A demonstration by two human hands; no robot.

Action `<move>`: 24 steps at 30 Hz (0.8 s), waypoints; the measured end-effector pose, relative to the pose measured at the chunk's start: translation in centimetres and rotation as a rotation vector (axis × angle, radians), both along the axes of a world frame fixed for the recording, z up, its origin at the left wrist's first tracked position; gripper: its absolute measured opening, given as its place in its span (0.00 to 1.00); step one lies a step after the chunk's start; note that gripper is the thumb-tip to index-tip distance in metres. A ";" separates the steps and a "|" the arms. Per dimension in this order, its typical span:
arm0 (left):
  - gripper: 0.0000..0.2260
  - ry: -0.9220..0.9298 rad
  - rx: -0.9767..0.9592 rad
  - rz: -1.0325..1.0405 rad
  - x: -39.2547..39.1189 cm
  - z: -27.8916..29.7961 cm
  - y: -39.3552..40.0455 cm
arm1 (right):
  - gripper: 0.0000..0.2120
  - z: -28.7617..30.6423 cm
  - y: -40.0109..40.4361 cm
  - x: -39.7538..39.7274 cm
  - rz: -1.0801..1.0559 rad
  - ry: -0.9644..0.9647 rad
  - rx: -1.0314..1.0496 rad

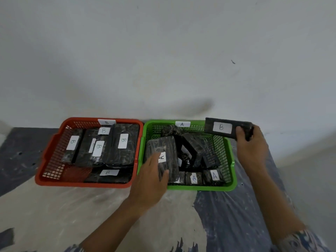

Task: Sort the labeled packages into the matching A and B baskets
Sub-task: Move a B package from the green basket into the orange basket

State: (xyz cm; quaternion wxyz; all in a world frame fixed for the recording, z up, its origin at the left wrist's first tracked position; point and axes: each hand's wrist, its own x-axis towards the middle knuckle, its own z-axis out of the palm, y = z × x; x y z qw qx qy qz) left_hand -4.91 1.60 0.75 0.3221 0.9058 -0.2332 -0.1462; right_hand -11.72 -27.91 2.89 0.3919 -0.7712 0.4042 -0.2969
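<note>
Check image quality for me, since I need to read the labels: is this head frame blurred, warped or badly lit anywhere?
Head view: light is soft and even, with no glare on the labels; a faint shadow smudges the wall above the green basket. Wide-angle warp bends the floor edges. The B package in the right hand reads clearly; the A label beside the left hand is slightly soft.

B basket (54, 142) left, touching A basket (230, 153); pkgs inside both.

Glossy plastic-wrapped dark packages (123, 145), white paper labels (222, 127), plastic lattice baskets (54, 148), matt paint-smeared floor (54, 215)
</note>
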 end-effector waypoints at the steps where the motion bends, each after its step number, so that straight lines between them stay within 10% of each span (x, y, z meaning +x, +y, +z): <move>1: 0.28 0.051 -0.061 0.000 0.0 0.4 -0.2 | 0.06 0.5 1.0 -0.8 -0.022 -0.066 0.140; 11: 0.23 0.513 -0.346 0.153 -0.9 3.9 1.5 | 0.07 -0.8 12.8 -4.3 0.081 -0.215 0.823; 24: 0.08 0.687 -0.553 0.390 2.3 1.8 16.9 | 0.07 -1.3 28.6 -0.9 0.312 0.018 0.882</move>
